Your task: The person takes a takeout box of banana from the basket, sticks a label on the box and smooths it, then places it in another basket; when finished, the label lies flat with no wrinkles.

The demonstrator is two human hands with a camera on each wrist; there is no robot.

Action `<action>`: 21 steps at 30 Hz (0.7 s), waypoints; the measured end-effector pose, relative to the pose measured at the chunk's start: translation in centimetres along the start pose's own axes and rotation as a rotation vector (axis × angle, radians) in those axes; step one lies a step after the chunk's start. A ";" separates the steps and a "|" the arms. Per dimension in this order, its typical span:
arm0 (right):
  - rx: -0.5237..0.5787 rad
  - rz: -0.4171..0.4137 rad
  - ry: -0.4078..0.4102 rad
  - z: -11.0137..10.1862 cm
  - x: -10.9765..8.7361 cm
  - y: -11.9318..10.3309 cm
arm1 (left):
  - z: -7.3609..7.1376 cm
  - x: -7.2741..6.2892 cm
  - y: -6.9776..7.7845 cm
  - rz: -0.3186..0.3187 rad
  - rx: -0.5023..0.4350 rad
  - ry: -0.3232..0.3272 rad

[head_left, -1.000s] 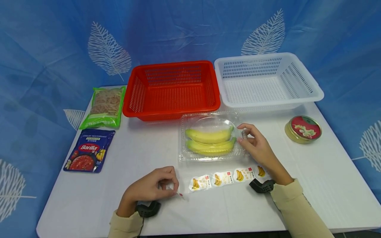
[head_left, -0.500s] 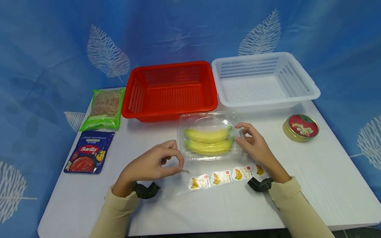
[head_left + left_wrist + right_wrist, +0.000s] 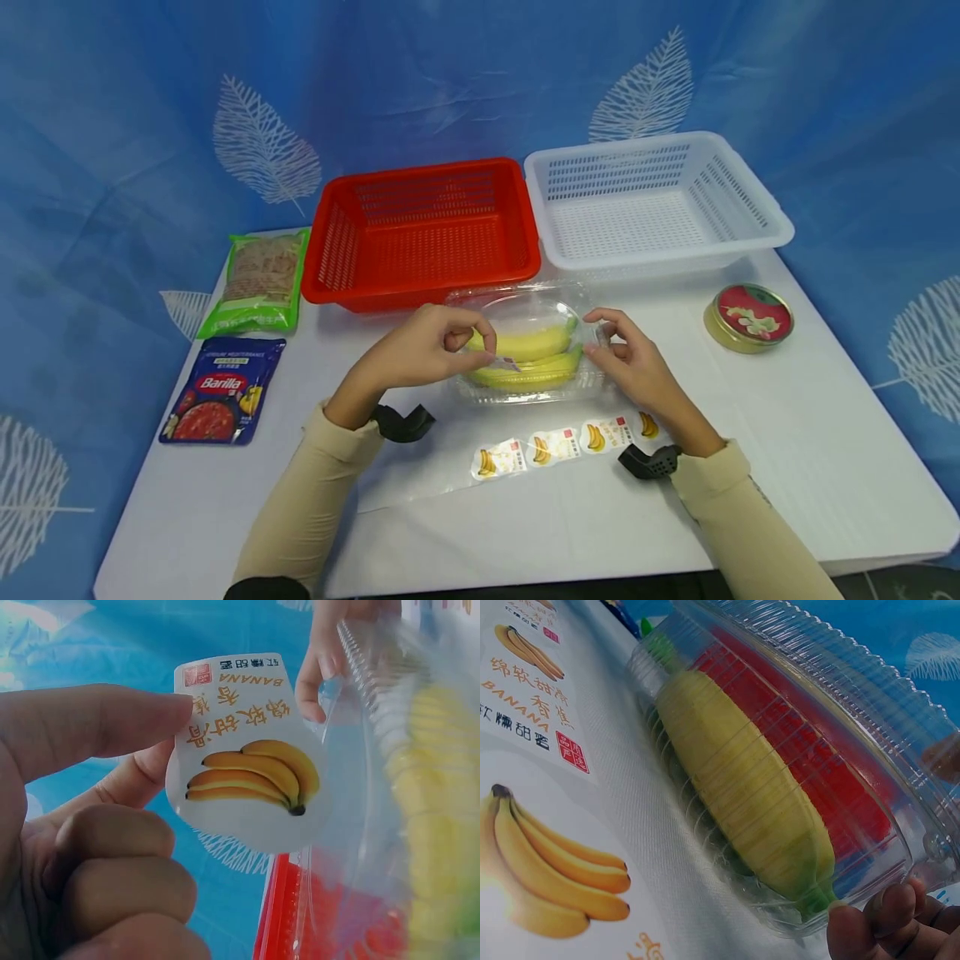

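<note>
My left hand [image 3: 427, 346] pinches a banana label sticker [image 3: 244, 769] between thumb and forefinger; its printed side with a picture of bananas shows in the left wrist view. In the head view, hand and sticker are over the left part of a clear plastic clamshell box [image 3: 525, 298]. Inside the closed box lie two yellow bananas [image 3: 528, 379] with green tips. At the box's right edge, my right hand [image 3: 637, 362] holds it with thumb and fingers, also seen at the corner in the right wrist view. A clear strip of banana stickers [image 3: 555, 446] lies in front, its right end partly under the right wrist.
Behind the box stand a red basket [image 3: 427, 250] and a white basket [image 3: 630, 221]. On the left lie a green-edged food bag [image 3: 262, 279] and a blue Barilla pouch [image 3: 221, 392]. A round tin [image 3: 750, 318] stands on the right.
My left hand has risen from the near left end of the sticker strip, carrying a sticker forward and right to above the box. My right hand has stayed at the box's right edge.
</note>
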State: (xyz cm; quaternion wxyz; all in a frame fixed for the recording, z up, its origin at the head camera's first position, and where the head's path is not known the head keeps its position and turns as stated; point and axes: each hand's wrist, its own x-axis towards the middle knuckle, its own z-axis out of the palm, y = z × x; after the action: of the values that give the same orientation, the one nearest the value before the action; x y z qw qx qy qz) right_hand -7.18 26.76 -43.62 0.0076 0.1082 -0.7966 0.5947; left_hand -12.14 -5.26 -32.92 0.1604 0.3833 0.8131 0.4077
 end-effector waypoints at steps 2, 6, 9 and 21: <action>-0.008 -0.003 0.000 0.0 0.0 0.0 | -0.1 0.8 -0.1 -0.004 -0.018 -0.005; -0.019 -0.009 0.002 -0.1 0.1 0.1 | -0.1 2.5 -0.4 -0.021 -0.043 -0.020; -0.023 -0.010 0.004 -0.1 0.0 0.2 | -0.1 3.7 -0.6 -0.052 -0.061 -0.037; -0.022 0.000 -0.002 -0.1 -0.2 0.0 | 1.3 6.6 -1.7 -0.103 -0.018 -0.044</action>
State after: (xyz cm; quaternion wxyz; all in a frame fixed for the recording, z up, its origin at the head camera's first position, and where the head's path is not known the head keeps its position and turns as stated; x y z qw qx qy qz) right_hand -7.00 26.84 -43.62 0.0078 0.1086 -0.8031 0.5858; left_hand -16.54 -0.17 -34.74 0.2024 0.3483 0.8243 0.3979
